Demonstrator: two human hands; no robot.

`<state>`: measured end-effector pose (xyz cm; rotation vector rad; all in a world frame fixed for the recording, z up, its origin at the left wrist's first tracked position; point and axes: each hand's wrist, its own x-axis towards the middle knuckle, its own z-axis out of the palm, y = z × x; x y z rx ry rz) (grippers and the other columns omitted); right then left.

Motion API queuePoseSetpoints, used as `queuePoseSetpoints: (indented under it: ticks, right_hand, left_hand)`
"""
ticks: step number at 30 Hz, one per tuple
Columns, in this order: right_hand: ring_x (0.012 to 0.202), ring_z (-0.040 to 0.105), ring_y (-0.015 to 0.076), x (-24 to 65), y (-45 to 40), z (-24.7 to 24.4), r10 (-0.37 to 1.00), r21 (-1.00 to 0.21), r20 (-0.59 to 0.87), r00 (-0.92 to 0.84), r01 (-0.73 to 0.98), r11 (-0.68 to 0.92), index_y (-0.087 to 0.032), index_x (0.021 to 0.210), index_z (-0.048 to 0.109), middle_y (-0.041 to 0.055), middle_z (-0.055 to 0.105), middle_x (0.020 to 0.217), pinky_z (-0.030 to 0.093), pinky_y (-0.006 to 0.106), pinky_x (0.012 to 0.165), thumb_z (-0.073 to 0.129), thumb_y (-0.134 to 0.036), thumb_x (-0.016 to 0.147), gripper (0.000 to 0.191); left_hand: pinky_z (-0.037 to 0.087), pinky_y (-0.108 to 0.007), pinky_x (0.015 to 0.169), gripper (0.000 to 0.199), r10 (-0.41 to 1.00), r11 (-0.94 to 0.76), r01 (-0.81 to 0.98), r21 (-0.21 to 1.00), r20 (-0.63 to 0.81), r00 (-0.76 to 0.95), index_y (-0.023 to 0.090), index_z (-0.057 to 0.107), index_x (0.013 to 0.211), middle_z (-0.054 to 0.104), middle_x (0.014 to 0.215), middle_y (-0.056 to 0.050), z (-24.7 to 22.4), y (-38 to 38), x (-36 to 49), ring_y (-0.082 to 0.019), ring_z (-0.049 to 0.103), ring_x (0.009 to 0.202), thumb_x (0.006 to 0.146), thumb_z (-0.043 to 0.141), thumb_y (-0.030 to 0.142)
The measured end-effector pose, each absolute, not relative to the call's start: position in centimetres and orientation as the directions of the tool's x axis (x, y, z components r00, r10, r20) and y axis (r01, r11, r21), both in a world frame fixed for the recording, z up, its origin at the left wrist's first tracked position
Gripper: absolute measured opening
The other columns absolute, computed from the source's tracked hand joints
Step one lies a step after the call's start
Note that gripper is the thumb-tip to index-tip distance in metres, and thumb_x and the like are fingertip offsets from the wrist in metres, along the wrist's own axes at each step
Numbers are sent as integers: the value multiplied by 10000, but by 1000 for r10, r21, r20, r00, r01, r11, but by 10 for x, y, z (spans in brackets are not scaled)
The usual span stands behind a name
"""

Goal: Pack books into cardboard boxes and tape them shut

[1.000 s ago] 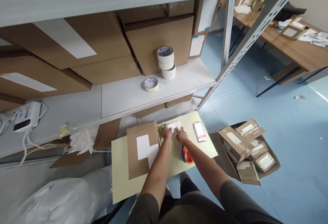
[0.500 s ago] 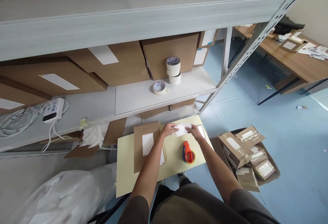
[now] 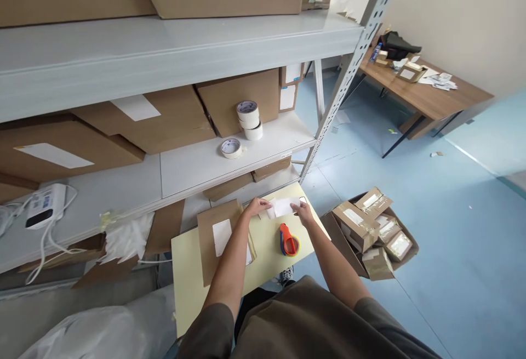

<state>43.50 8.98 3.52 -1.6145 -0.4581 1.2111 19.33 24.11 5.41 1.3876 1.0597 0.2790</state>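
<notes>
Between my two hands a white paper sheet (image 3: 283, 206) is held above the pale yellow table (image 3: 263, 271). My left hand (image 3: 258, 205) pinches its left end, where a second layer of white paper seems to show. Its right end is gripped by my right hand (image 3: 303, 212). Just below the paper lies a tape dispenser (image 3: 290, 240) with an orange handle and a yellow-edged roll. A cardboard box (image 3: 209, 255) with a white label (image 3: 222, 236) rests on the table beside my left forearm, which partly covers it.
Above the table, a grey shelf (image 3: 197, 170) carries several tape rolls (image 3: 231, 148), big cartons (image 3: 242, 101) and a power strip (image 3: 46, 205). On the floor to the right stands an open carton (image 3: 349, 252) of small parcels. A brown desk (image 3: 435, 96) is farther back.
The view has swung to the right. The white paper now spans more width between my hands, and both hands still hold it. The tape dispenser and box stay on the table.
</notes>
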Motion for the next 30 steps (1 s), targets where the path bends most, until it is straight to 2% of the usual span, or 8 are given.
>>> queuePoseSetpoints:
  ticks: [6, 11, 15, 19, 21, 24, 27, 30]
  right_hand:
    - [782, 694, 230, 452, 75, 60, 811, -904, -422, 406, -262, -339, -216, 919, 676, 91, 771, 875, 525, 319, 672, 800, -705, 621, 585]
    - [773, 671, 187, 436, 87, 93, 913, -923, -344, 219, -254, -287, -197, 910, 729, 58, 782, 888, 509, 277, 680, 842, -509, 644, 425]
    - [700, 634, 161, 420, 107, 126, 959, -954, -284, 10, -104, -281, -189, 821, 757, 6, 748, 772, 481, 262, 646, 845, -335, 614, 268]
    - [745, 667, 187, 378, 132, 150, 963, -973, -222, -154, -30, -229, -209, 945, 779, -1, 774, 850, 515, 284, 662, 847, -285, 590, 369]
    - [748, 674, 187, 347, 139, 156, 966, -982, -182, -186, -23, -190, -219, 1038, 784, 8, 785, 895, 530, 294, 667, 861, -292, 600, 452]
    - [755, 683, 177, 306, 136, 156, 987, -987, -144, -75, -63, -149, -223, 1145, 764, 22, 783, 917, 536, 293, 679, 849, -382, 687, 492]
    - [780, 704, 180, 287, 117, 151, 979, -978, -198, -51, -59, -201, -210, 1017, 761, 47, 786, 926, 525, 287, 683, 782, -492, 783, 367]
    - [809, 721, 186, 284, 93, 149, 961, -971, -224, -162, -46, -234, -211, 958, 764, 62, 798, 960, 510, 279, 686, 720, -523, 850, 333]
  left_hand:
    - [568, -390, 857, 359, 724, 184, 439, 879, -423, 545, 193, 825, 766, 819, 830, -90, 66, 241, 201, -319, 756, 902, 587, 921, 489]
    - [551, -420, 1027, 614, 855, 158, 313, 936, -289, 431, 190, 840, 1061, 795, 1253, -147, 87, 218, 223, -367, 706, 1227, 507, 993, 405]
    - [588, -375, 894, 670, 872, 224, 240, 945, -304, 383, 142, 826, 1086, 816, 1118, -169, 110, 190, 186, -308, 761, 1046, 764, 771, 727]
    - [558, -328, 751, 614, 821, 279, 231, 932, -356, 446, 142, 827, 857, 816, 888, -112, 128, 146, 126, -277, 751, 863, 634, 890, 711]
    - [543, -329, 712, 568, 856, 310, 234, 922, -378, 352, 145, 805, 763, 802, 805, -93, 132, 122, 106, -274, 741, 803, 548, 957, 647]
    - [554, -337, 734, 577, 928, 366, 35, 930, -368, 63, 147, 816, 856, 823, 898, -121, 136, 97, 93, -289, 763, 871, 575, 937, 636]
    - [575, -345, 801, 593, 907, 345, -162, 924, -373, -197, 152, 811, 996, 820, 1101, -169, 143, 86, 92, -304, 769, 1031, 632, 901, 612]
    - [587, -353, 828, 592, 890, 301, -244, 922, -364, -275, 143, 798, 1049, 797, 1207, -189, 154, 84, 97, -316, 760, 1100, 656, 891, 577]
